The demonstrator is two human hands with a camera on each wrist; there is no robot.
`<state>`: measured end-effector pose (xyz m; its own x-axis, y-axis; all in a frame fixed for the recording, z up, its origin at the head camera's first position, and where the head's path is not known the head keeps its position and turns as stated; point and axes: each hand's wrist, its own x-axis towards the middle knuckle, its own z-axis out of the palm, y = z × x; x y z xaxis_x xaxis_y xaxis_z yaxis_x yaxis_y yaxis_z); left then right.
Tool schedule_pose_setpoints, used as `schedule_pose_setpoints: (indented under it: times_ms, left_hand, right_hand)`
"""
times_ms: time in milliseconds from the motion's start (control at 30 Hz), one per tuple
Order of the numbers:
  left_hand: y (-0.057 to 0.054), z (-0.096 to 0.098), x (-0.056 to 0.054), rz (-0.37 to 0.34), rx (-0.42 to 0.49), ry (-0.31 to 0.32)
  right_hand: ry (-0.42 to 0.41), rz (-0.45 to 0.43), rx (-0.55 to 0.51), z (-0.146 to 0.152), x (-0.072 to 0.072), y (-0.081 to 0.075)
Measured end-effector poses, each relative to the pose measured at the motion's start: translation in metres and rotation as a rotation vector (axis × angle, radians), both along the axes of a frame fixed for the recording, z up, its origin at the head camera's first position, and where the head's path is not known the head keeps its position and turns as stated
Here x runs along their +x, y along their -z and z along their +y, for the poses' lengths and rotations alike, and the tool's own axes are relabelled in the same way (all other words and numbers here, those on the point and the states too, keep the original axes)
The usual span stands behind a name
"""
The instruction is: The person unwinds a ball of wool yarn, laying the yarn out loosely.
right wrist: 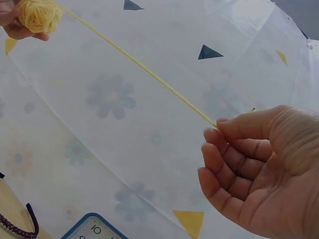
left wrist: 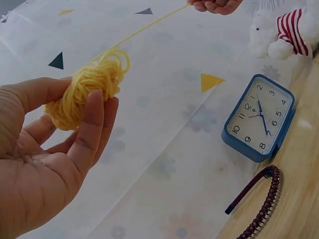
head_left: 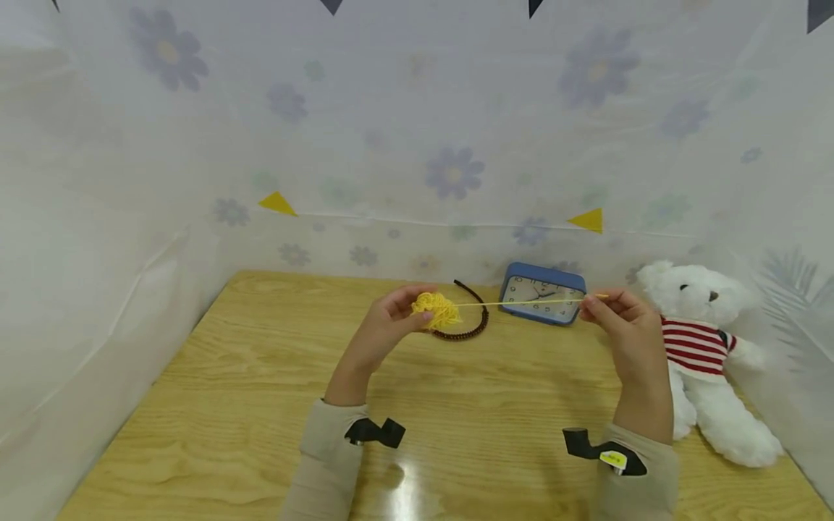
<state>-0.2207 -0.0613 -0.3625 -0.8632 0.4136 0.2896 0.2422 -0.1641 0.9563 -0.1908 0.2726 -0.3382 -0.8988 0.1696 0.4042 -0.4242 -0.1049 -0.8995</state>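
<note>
A small ball of yellow yarn (left wrist: 82, 97) is gripped by my left hand (left wrist: 55, 144), thumb on one side and fingers on the other. From it a strand of yarn (right wrist: 144, 67) runs straight and taut across to my right hand (right wrist: 254, 169). There the thumb and index finger pinch the strand close to its end, and the other fingers curl loosely. In the head view both hands are raised above the wooden table (head_left: 456, 405), with the yarn ball (head_left: 435, 311) left of centre. A short tail of yarn sticks out past the right fingertips.
A blue alarm clock (head_left: 544, 293) stands at the back of the table, behind the strand. Beside it lies a dark beaded headband (head_left: 483, 318), partly hidden by the yarn ball. On the right sits a white teddy bear (head_left: 700, 347) in a red-striped shirt, close to my right forearm.
</note>
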Motion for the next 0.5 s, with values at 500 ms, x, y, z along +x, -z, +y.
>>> schedule_pose_setpoints:
  times_ms: [500]
  left_hand:
    - [-0.002, 0.001, 0.002, -0.063, -0.027, -0.031]
  right_hand:
    - [-0.109, -0.082, 0.106, 0.026, 0.004, 0.009]
